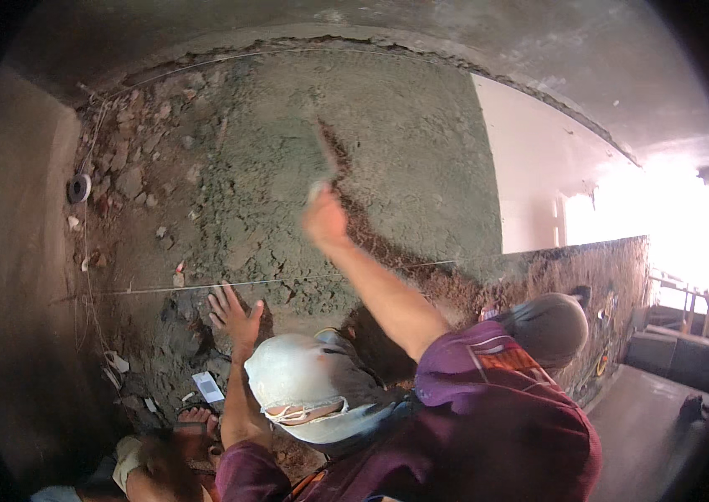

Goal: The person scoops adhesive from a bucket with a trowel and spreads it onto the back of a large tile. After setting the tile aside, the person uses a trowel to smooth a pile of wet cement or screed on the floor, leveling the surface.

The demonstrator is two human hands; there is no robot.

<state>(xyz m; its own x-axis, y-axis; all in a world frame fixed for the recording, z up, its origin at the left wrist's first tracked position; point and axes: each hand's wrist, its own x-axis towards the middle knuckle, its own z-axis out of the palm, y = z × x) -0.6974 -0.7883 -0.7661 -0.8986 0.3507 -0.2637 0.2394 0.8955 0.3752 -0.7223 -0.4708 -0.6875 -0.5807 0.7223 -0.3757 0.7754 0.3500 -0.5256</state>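
My right hand [326,222] grips the pale handle of a trowel, blurred by motion. The narrow trowel blade [328,149] points away from me over wet grey mortar [405,125]. Beside the blade, a curved strip of reddish-brown soil [363,217] shows along the mortar. Nearer to me, on the left, my left hand [234,316] rests with its fingers spread on the rough ground, close to a taut white string [170,289]. It holds nothing.
White tiles [530,159] lie at the right. Rubble [133,171] and a round roll [79,188] lie along the left wall. A white card [207,386] sits near a bare foot [195,416]. My torn-jeans knee [296,368] is in front. Another string crosses the far side.
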